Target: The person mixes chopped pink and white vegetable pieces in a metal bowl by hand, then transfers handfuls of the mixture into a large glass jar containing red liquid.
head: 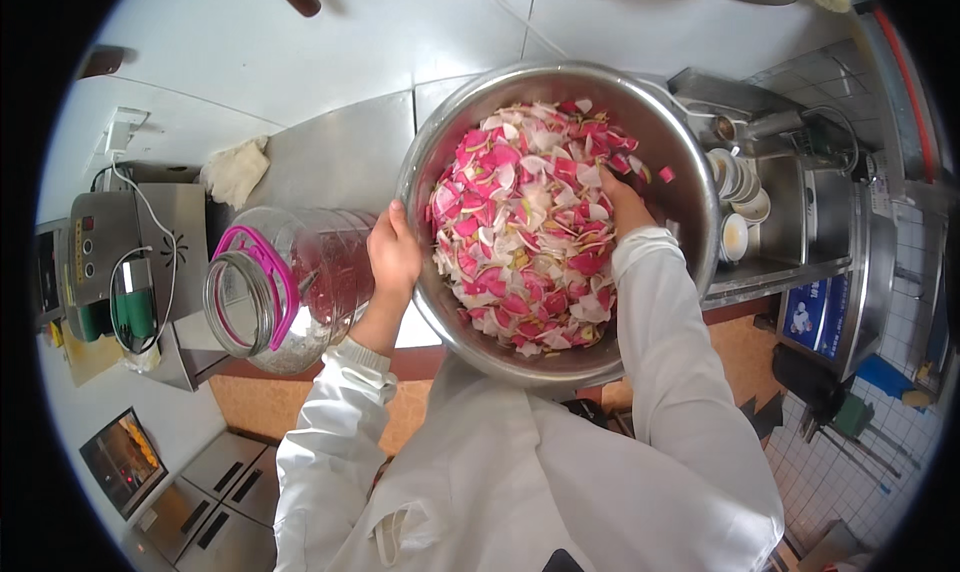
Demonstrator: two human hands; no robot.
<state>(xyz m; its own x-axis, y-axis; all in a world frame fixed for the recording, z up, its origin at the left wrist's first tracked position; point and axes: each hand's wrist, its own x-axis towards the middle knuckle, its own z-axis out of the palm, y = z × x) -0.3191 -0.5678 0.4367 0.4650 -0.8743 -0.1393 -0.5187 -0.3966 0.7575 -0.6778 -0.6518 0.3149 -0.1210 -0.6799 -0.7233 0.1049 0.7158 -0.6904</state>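
Note:
A large stainless steel basin (679, 163) is tilted before me, heaped with thin-sliced pink and white radish (525, 219) mixed with small greenish-yellow bits. At its left side, my left hand (395, 253) grips the rim with the thumb on top; the fingers underneath are hidden. My right hand (626, 204) reaches inside, against the right flank of the heap. Slices and the sleeve cover most of its fingers. Left of the basin stands a big clear jar (330, 272) with an uncovered mouth, a magenta collar (281, 302) and reddish contents low down.
A steel counter (341, 144) runs behind the jar, with a crumpled cloth (236, 173) at the wall. Farther left is a steel appliance (105, 249) with a white cable. On the right, stacked bowls (736, 189) sit by a steel sink (776, 234).

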